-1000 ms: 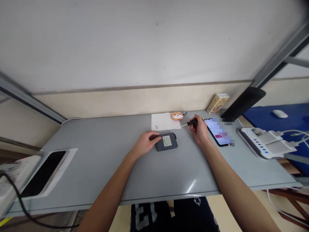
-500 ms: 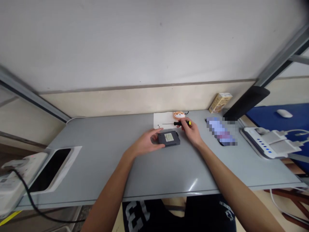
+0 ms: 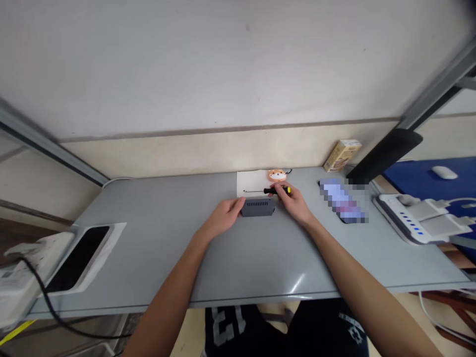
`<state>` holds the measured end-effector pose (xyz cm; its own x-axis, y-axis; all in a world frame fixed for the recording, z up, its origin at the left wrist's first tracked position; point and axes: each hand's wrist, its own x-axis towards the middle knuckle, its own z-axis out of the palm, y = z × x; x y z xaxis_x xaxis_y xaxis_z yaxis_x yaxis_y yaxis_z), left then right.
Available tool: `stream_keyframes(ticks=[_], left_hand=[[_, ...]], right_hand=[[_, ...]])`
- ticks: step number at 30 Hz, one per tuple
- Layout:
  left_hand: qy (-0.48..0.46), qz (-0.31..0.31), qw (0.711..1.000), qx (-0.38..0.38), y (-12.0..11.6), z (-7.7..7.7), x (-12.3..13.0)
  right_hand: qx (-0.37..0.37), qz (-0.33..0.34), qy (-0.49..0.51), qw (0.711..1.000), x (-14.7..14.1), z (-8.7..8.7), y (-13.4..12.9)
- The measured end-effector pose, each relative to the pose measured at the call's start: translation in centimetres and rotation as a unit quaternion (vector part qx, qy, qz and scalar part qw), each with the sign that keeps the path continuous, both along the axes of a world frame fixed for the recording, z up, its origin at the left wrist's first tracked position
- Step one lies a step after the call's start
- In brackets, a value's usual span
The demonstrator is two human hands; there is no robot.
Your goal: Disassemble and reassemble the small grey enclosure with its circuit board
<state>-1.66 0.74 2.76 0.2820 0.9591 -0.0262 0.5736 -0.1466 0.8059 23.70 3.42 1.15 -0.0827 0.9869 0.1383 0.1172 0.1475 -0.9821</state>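
Observation:
My left hand [image 3: 226, 215] grips the left end of a small dark grey box-shaped device [image 3: 257, 208], thumb on its near upper edge. A vented side with a row of slots faces me, and the labelled face is out of sight. In my right hand [image 3: 292, 202] is a screwdriver [image 3: 270, 190] with a black and yellow handle. Its thin shaft points left over a white sheet of paper [image 3: 247, 181], just beyond the device. A tiny dark piece lies on the paper near the tip; whether they touch I cannot tell.
An orange animal-face case [image 3: 277, 175] rests at the paper's right. Further right are a phone [image 3: 340, 201], a small carton [image 3: 341, 155], a black upright object [image 3: 385, 154] and a white power strip [image 3: 409, 218]. At the left lies a black-screened tablet [image 3: 80, 258] beside another power strip [image 3: 44, 267].
The device has been tipped up, so its slotted side now shows instead of the label. My left fingers have closed in on its end. The screwdriver has shifted slightly left.

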Motion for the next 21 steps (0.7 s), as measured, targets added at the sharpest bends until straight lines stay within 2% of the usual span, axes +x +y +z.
stream_keyframes(ticks=[4, 9, 15, 21], left_hand=[[-0.006, 0.017, 0.999, 0.044, 0.24, 0.04, -0.04], [-0.032, 0.045, 0.981, 0.187, 0.41, 0.34, -0.30], [-0.045, 0.009, 0.948, 0.315, -0.03, 0.42, -0.29], [-0.019, -0.011, 0.933, 0.358, -0.15, 0.22, -0.20]], right_hand=[[0.002, -0.026, 0.058, 0.998, 0.62, 0.82, -0.05], [-0.023, -0.001, 0.152, 0.988, 1.04, 1.18, -0.05], [-0.039, 0.003, 0.155, 0.987, 0.84, 1.08, -0.04], [-0.039, 0.011, 0.155, 0.987, 0.76, 1.06, -0.15]])
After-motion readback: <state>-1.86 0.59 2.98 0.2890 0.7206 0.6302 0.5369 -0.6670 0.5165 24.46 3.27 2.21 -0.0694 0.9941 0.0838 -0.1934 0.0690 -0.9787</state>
